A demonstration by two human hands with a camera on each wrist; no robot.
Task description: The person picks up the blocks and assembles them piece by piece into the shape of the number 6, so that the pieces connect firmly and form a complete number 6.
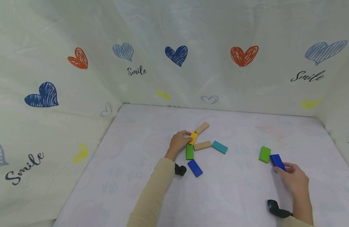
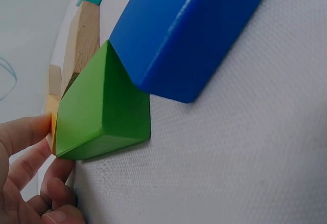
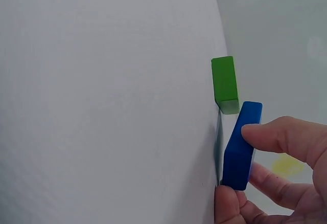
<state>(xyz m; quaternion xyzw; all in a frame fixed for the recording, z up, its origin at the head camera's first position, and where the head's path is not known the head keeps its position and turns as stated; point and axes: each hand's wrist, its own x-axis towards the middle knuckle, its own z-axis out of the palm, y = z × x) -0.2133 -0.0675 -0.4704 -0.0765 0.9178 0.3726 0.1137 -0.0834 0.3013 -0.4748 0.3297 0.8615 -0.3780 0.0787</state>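
My left hand (image 1: 178, 142) pinches a yellow block (image 1: 193, 137) between thumb and fingers. Above it lies a wooden block (image 1: 202, 127), and below it a green block (image 1: 189, 152). From the green one, a second wooden block (image 1: 202, 145) runs right to a teal block (image 1: 219, 147). A blue block (image 1: 195, 168) slants at the green block's lower end; the left wrist view shows this blue block (image 2: 189, 35) large. On the right, my right hand (image 1: 296, 178) pinches another blue block (image 3: 242, 146), tilted beside a second green block (image 3: 225, 83).
A pale cloth with faint prints covers the table (image 1: 231, 195). Behind and left stands a fabric wall (image 1: 151, 85) with hearts and "Smile" lettering. A black wrist device (image 1: 276, 209) sits by the right wrist, another (image 1: 180, 170) by the left sleeve.
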